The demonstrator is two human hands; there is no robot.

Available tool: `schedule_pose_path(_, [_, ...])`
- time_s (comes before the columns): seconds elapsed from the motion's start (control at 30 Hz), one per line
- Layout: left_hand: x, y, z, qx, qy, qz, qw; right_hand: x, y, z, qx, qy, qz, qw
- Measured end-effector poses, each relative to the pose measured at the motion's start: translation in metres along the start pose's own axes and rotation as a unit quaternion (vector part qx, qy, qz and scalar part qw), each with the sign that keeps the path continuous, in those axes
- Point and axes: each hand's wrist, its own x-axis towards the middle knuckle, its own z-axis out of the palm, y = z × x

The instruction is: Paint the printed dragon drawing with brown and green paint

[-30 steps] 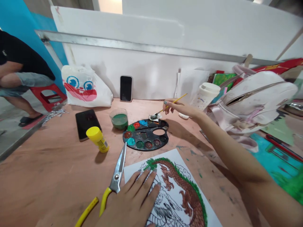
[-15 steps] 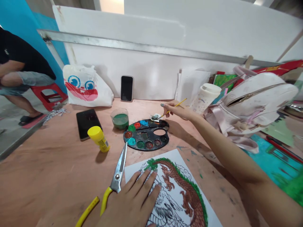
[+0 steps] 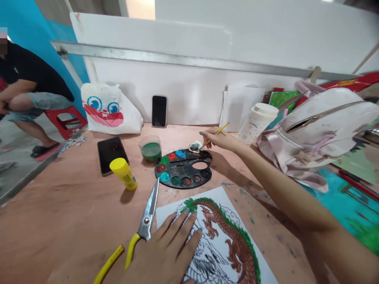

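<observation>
Right hand (image 3: 220,140) clenches a thin yellow paintbrush (image 3: 217,132) in a pinch, tip at the top edge of the black paint palette (image 3: 204,175), beside a small paper scrap (image 3: 195,146). Left hand (image 3: 166,252) lies open, released, on the dragon drawing (image 3: 225,201), in front of the palette. Scissors (image 3: 149,209) sit just beside its fingers (yellow handles). Green paint cup (image 3: 150,152) sits behind the palette.
</observation>
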Motion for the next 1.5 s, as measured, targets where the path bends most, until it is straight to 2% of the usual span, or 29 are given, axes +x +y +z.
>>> schedule_pose_path(0.17, [-0.001,-0.002,0.002,0.029,-0.002,0.011,1.0,-0.002,-0.006,-0.004,0.025,0.023,0.008,0.999])
schedule_pose_path(0.33, [0.001,-0.005,0.005,0.054,0.013,0.029,0.998,0.0,-0.003,-0.01,0.055,0.054,0.026,0.997])
schedule_pose_path(0.53, [0.001,-0.005,0.006,0.089,0.01,0.048,0.995,-0.001,0.0,-0.012,0.062,0.052,0.047,0.996])
schedule_pose_path(0.9, [-0.003,-0.007,0.016,0.083,0.051,0.038,0.995,0.002,0.01,0.007,-0.001,0.067,0.093,0.993])
schedule_pose_path(1.17, [0.001,-0.004,0.01,0.042,0.009,0.022,0.999,0.001,0.005,0.009,-0.021,0.075,0.076,0.994])
schedule_pose_path(1.4, [0.0,-0.004,0.009,0.02,-0.023,0.027,0.999,-0.006,-0.006,0.01,-0.031,0.07,0.019,0.997])
schedule_pose_path(1.5, [-0.001,-0.005,0.011,0.02,0.007,0.018,1.0,-0.01,-0.014,0.004,-0.035,0.032,0.008,0.999])
